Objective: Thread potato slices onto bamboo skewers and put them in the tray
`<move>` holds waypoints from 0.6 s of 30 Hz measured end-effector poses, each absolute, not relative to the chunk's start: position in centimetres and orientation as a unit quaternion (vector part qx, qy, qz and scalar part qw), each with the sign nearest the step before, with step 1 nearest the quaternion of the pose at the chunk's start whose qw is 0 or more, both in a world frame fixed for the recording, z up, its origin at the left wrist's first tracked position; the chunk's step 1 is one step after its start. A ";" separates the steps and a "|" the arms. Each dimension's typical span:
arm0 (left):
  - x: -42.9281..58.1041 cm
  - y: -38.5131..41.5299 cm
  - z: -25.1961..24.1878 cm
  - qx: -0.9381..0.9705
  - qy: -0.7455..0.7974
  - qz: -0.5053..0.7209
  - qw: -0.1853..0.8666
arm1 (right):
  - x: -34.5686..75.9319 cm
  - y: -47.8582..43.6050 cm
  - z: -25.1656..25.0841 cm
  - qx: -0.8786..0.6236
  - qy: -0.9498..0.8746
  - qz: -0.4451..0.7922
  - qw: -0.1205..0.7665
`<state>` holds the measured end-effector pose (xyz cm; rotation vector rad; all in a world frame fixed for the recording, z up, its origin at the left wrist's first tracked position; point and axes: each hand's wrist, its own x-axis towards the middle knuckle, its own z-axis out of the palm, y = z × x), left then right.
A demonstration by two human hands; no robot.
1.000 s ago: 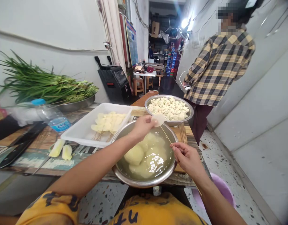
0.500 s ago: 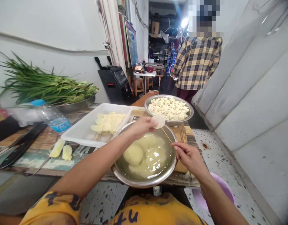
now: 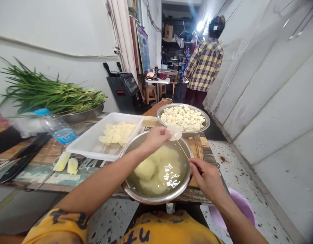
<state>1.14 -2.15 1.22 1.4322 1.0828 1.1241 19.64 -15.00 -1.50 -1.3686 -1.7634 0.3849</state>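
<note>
My left hand (image 3: 154,138) pinches a thin round potato slice (image 3: 175,133) above the far rim of a steel bowl (image 3: 136,196). My right hand (image 3: 206,176) grips the lower end of a thin wooden skewer (image 3: 182,149) whose tip meets the slice. The bowl holds peeled potatoes (image 3: 145,168) in cloudy water. To the left, a white tray (image 3: 91,142) carries skewered potato slices (image 3: 118,132).
A steel bowl of cauliflower (image 3: 183,117) sits behind. Loose skewers (image 3: 199,145) lie on the right of the table. A water bottle (image 3: 56,127), green chives (image 3: 49,93) and knives (image 3: 21,157) are at left. A person in a plaid shirt (image 3: 204,66) stands in the corridor. A purple basin (image 3: 241,206) is on the floor.
The person in the plaid shirt has walked away down the corridor. My hands have shifted a little; the skewer tip now meets the slice more closely.
</note>
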 end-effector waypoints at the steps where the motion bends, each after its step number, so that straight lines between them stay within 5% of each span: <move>1: 1.2 -2.2 1.3 0.586 0.439 0.461 0.502 | 19.6 -15.1 -1.4 -0.543 -0.680 0.230 0.435; 4: 1.2 -2.4 1.8 0.544 0.419 0.443 0.577 | 19.7 -15.1 -1.1 -0.496 -0.563 0.482 0.452; 7: 1.1 -2.4 2.4 0.479 0.397 0.424 0.658 | 19.9 -14.9 -1.1 -0.441 -0.489 0.605 0.449; 18: 0.8 -2.4 3.3 0.378 0.383 0.361 0.761 | 20.1 -14.4 -2.3 -0.513 -0.572 0.415 0.488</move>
